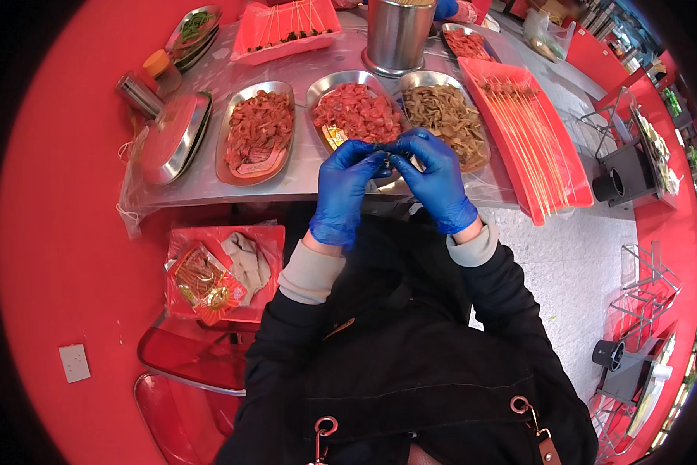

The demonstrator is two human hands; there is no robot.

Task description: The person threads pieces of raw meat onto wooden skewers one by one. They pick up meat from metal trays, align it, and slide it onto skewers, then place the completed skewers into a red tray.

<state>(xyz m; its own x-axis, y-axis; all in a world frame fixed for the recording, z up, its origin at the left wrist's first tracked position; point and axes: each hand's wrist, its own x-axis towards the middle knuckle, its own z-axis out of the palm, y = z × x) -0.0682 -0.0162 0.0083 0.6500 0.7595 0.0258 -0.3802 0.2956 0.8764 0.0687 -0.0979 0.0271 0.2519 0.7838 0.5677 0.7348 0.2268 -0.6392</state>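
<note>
Both my hands wear blue gloves and meet at the fingertips over the table's near edge. My left hand (342,186) and my right hand (438,180) pinch a small dark piece (387,156) between them; the fingers mostly hide it, so its kind is unclear. Just beyond lies a metal tray (320,87) of red raw meat pieces (360,110). Brownish sliced food (441,113) fills another tray to the right, close to my right hand. On the left is a third tray (223,165) with more raw meat (261,122).
A pink tray (575,183) of meat skewers (528,145) juts past the table's right edge. Behind stand a steel canister (399,38) of sticks and another skewer tray (249,29). Lidded trays (174,139) sit left. A red stool (267,235) below holds a packet and cloth.
</note>
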